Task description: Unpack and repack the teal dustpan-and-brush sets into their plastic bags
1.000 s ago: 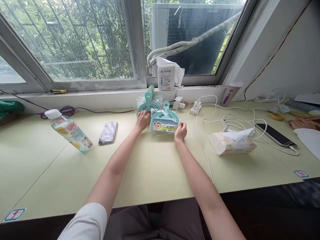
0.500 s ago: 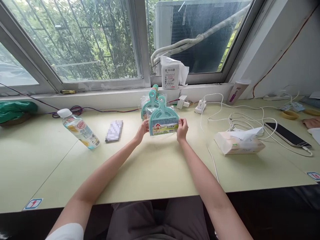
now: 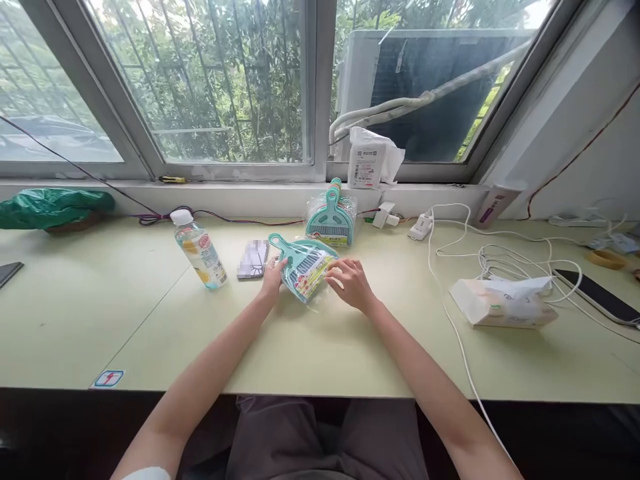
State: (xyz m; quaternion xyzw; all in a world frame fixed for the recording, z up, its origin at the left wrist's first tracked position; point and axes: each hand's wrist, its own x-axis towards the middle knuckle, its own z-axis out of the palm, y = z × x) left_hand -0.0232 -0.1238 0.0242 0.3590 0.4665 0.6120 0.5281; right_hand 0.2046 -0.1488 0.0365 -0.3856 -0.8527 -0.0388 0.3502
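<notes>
A turquoise toy-sized dustpan and brush set in clear plastic wrap is tilted over the table, its handle pointing up and left. My left hand grips it at the lower left side, thumb on the front. At its right edge is my right hand, with bent fingers and the thumb apart, close to the printed label; whether the fingertips touch the wrap is hard to make out. Behind it, a stack of similar wrapped dustpan sets stands against the window ledge.
Left of the hands are a drink bottle and a blurred phone-like object. On the right stand a tissue pack, a white charging cable and a black phone. A white box rests on the ledge.
The held dustpan set has turned so its handle leans left, and it sits lower. My right hand has released its right edge and opened beside it. The view has shifted left.
</notes>
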